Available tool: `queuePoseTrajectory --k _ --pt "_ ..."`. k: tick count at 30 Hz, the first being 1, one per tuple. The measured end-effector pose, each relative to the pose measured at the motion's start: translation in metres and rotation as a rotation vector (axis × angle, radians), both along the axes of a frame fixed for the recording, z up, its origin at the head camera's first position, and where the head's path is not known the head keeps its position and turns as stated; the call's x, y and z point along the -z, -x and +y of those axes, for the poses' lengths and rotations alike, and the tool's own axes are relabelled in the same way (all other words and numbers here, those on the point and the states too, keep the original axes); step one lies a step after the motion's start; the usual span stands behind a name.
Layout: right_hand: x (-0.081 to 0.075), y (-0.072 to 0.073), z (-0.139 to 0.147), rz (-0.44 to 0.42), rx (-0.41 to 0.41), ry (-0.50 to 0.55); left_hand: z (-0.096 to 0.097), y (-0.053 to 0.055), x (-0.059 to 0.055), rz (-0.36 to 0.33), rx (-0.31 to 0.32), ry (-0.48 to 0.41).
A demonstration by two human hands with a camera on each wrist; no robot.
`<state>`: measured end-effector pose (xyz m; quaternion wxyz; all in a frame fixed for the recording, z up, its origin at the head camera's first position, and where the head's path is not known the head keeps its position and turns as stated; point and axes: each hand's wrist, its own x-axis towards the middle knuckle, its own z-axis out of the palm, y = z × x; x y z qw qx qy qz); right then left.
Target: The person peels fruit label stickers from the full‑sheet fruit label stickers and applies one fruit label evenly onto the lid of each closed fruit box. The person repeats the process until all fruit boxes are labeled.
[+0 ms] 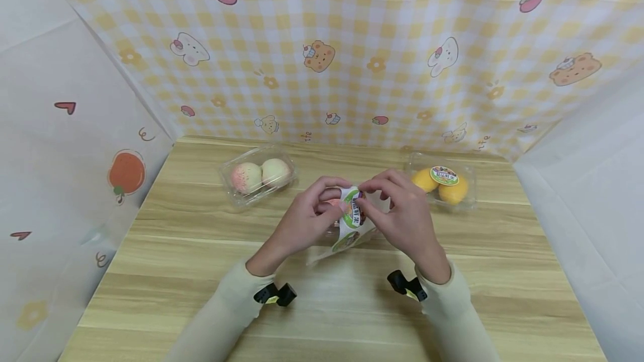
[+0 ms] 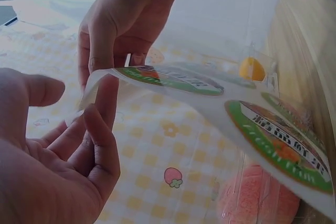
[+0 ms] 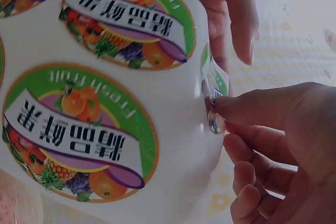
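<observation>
My left hand [image 1: 299,219] holds the white backing sheet [image 3: 176,135] of oval fruit stickers, its edge among the fingers, while the thumb stands off the sheet in the left wrist view. At that edge my right hand [image 3: 286,129] pinches an oval sticker [image 3: 214,100] between thumb and index finger; the sticker bends up from the backing. Several more stickers [image 3: 79,135], green-rimmed and printed "Fresh fruit", lie flat on the sheet. Below the sheet is a clear plastic box with a pink peach [image 2: 257,198], mostly hidden by the hands and sheet in the head view.
On the wooden table [image 1: 166,272], a clear box [image 1: 241,199] with two pale peaches stands at the back left. At the back right, another clear box [image 1: 468,200] holds two yellow fruits and bears an oval sticker [image 1: 444,175]. A checked curtain [image 1: 352,88] hangs behind.
</observation>
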<state>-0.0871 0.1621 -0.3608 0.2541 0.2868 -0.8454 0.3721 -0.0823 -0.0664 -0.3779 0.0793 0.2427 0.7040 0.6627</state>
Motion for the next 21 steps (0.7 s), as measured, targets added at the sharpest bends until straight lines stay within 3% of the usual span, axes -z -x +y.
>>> queuePoseTrajectory --k 5,21 --pt "0.0007 0.0 -0.0011 0.001 0.006 -0.012 0.0005 0.001 -0.001 -0.03 -0.009 -0.023" --pt "0.0023 -0.0001 -0.0024 -0.02 -0.002 -0.025 0.004 0.0014 0.0011 -0.034 -0.084 0.027"
